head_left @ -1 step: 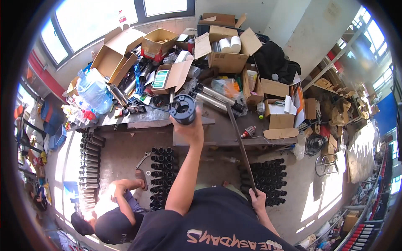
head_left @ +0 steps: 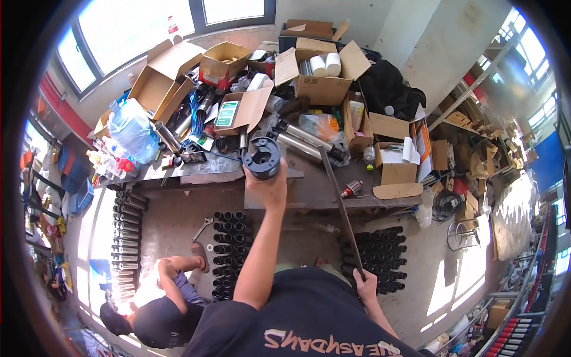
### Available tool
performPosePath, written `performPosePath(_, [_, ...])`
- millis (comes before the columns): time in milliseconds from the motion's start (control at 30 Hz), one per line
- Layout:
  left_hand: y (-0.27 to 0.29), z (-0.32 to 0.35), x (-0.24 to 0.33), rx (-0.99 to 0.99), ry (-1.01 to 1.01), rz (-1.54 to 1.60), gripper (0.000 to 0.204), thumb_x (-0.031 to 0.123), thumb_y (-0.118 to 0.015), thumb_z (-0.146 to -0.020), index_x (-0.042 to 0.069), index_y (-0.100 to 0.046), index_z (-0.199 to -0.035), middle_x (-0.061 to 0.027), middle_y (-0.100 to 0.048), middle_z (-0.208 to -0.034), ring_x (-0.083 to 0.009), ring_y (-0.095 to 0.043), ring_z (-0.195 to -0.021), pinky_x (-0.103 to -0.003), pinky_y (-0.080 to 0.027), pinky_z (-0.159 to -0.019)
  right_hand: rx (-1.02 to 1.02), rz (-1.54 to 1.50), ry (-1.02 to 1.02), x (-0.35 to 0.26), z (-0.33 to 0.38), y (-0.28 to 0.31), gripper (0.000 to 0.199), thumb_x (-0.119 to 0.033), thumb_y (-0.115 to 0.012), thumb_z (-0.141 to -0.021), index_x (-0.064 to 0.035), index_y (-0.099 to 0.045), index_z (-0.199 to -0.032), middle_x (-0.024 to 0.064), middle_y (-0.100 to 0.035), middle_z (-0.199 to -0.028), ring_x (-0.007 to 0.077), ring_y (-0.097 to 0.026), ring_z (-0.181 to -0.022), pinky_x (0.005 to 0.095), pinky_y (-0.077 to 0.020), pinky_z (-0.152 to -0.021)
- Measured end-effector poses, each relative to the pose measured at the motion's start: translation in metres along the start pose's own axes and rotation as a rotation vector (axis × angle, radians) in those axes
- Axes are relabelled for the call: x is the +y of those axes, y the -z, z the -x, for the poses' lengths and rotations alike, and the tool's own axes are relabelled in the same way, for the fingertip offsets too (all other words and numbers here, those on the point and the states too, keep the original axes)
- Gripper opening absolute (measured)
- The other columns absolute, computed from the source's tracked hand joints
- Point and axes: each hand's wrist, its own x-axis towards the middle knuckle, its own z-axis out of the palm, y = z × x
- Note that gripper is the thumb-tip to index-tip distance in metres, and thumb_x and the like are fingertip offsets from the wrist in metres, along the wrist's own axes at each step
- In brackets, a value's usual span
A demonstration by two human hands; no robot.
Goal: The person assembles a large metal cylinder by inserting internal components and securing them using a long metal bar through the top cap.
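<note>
My left hand (head_left: 269,189) is raised over the near edge of the workbench, its fingers wrapped round a black cylindrical part (head_left: 262,169). The part's ring-shaped end, with a central opening and small holes, faces up. Low on the right, my right hand (head_left: 366,283) is closed round the lower end of a long, narrow metal bar (head_left: 340,208). That bar slants up and left, and its far end overlaps the bench top, near several shiny metal tubes (head_left: 300,144). Whether its tip touches the bench I cannot tell.
The cluttered workbench (head_left: 285,193) holds open cardboard boxes (head_left: 324,89), a plastic bag of bottles (head_left: 132,131) and a red-and-silver part (head_left: 352,189). Black tubes stand in rows on the floor, left (head_left: 229,250) and right (head_left: 380,256). A co-worker (head_left: 160,321) crouches at lower left, near a wrench (head_left: 203,228).
My left hand and the black part have shifted very slightly. The co-worker's upper body has moved a little; my right hand keeps its hold on the bar.
</note>
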Motion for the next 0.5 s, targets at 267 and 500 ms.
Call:
performPosePath(267, [0.02,-0.084,-0.002,-1.056,0.225,0.214,0.04,0.009,-0.084,-0.057,0.001,-0.069,-0.093,-0.0001,-0.067,-0.083,-0.009,-0.058,-0.078,-0.029,-0.052,-0.075,-0.044,0.167,0.19,-0.061,-0.061,0.052,0.029,-0.019,-0.07,-0.09,0.0034,-0.062,-0.074,0.0042,-0.045,-0.053,0.007,-0.042,-0.054,0.0306,-0.0341,-0.049])
performPosePath(500, [0.018,-0.087,-0.015,-1.113,0.102,0.211,0.049,0.008,-0.084,-0.048,0.002,-0.067,-0.094,-0.0026,-0.068,-0.086,-0.0131,-0.059,-0.081,-0.033,-0.051,-0.078,0.211,0.429,0.771,-0.104,-0.241,0.153,0.016,-0.015,-0.075,-0.082,-0.0019,-0.067,-0.082,0.0119,-0.06,-0.066,0.0234,-0.053,-0.056,0.0357,-0.0445,-0.058])
